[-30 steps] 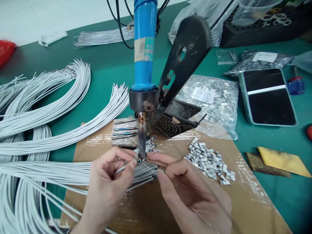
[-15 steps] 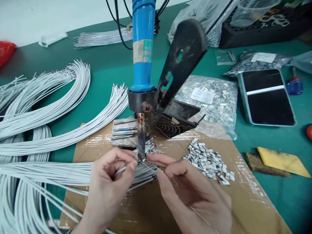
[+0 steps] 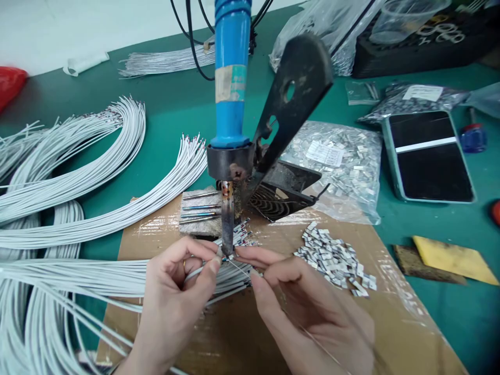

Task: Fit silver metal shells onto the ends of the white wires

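Observation:
The blue-handled soldering iron point(image 3: 231, 104) points straight down in its black bracket point(image 3: 294, 96), with its dark tip point(image 3: 227, 239) between my hands. My left hand point(image 3: 177, 294) is closed in a pinch on a white cable point(image 3: 194, 273), whose end lies right at the tip. From the other side, my right hand point(image 3: 300, 302) keeps a thin solder wire point(image 3: 239, 267) between thumb and fingers. The wire runs up to the tip and trails back across the palm. A small pale piece at the joint, by my right fingertips, is too small to make out.
A pile of small metal-and-white pieces point(image 3: 334, 258) lies on the cardboard point(image 3: 390, 323). White cable bundles point(image 3: 78, 224) fill the left. Behind stand a small black fan point(image 3: 273, 200) and a bag of parts point(image 3: 332, 161). A phone point(image 3: 429, 161) and yellow sponge point(image 3: 455, 258) lie right.

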The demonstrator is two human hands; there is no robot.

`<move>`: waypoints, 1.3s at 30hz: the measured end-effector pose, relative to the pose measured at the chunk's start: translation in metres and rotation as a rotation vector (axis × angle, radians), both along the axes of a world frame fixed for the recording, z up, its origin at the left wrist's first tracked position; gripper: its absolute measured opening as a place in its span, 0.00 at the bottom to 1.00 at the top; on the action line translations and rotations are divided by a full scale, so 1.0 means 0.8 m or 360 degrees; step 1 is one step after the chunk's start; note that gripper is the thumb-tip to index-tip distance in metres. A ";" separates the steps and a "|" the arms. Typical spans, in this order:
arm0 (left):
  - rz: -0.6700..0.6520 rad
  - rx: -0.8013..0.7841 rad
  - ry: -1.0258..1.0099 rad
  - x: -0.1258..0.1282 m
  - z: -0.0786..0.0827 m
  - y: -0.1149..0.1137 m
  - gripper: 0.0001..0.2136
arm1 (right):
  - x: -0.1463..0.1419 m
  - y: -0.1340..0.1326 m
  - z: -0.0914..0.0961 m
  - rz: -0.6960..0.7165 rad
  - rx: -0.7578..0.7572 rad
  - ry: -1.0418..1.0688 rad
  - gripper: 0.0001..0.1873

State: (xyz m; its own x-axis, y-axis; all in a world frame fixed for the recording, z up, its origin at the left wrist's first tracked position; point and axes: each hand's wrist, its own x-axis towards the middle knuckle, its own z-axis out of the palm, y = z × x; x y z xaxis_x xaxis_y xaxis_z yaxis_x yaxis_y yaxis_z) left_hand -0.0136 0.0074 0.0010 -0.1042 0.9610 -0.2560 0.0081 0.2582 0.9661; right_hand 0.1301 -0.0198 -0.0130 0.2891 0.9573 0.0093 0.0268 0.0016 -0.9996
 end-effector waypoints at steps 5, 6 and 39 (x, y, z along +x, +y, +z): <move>-0.0004 -0.0017 0.0021 0.000 0.002 0.002 0.07 | 0.001 0.001 0.000 -0.0019 0.0008 -0.0020 0.12; -0.0012 -0.0018 0.0016 0.000 0.002 0.002 0.07 | 0.001 0.001 -0.001 -0.0023 -0.0003 -0.0023 0.11; 0.0002 -0.0031 -0.0004 0.002 -0.002 0.000 0.07 | 0.003 0.001 -0.003 -0.0023 0.0039 -0.0054 0.11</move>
State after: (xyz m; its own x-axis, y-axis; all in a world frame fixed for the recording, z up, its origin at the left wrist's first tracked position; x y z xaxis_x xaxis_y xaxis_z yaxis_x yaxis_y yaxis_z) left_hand -0.0122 0.0071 -0.0006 -0.1045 0.9558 -0.2747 0.0055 0.2768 0.9609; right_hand 0.1321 -0.0192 -0.0154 0.3020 0.9524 0.0428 0.0608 0.0256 -0.9978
